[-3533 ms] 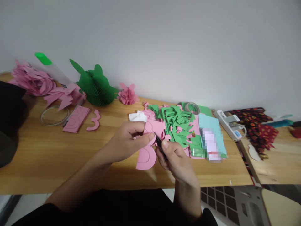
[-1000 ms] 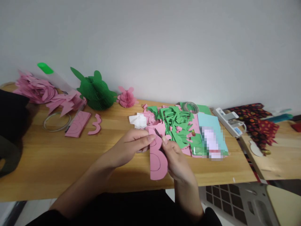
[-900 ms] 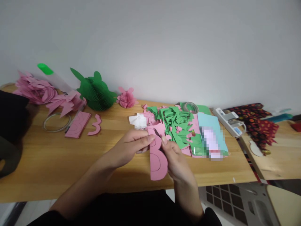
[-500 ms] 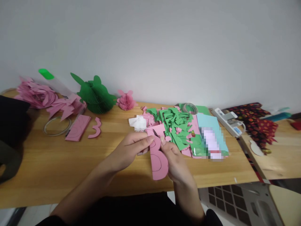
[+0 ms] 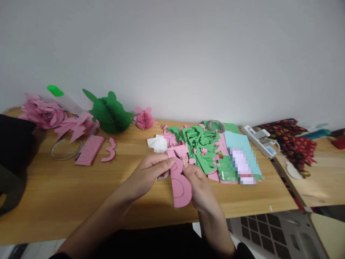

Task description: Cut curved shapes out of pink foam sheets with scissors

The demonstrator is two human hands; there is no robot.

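Note:
Over the table's front part, my left hand point(image 5: 151, 171) pinches the left edge of a folded piece of pink paper point(image 5: 181, 189). Its right edge is cut in rounded bumps, and curved pencil lines run across it. A dark scissor blade point(image 5: 177, 154) shows at the paper's upper part. My right hand point(image 5: 198, 181) is closed on the scissors at the right edge of the paper; their handles are hidden by the fingers. Just beyond the hands lies a heap of green and pink paper scraps point(image 5: 201, 144). A crumpled white tissue point(image 5: 157, 143) is left of the heap.
On the left are a pink paper packet point(image 5: 90, 150), a pink cut-out strip point(image 5: 110, 150), a tape roll point(image 5: 66, 148), a green honeycomb paper figure point(image 5: 113, 113) and a smaller pink one point(image 5: 145, 118). A power strip point(image 5: 260, 140) and light-blue paper point(image 5: 242, 142) lie right.
The view has tilted slightly, so the things on the left sit a little lower. Both hands keep their hold, and the pink paper has barely shifted.

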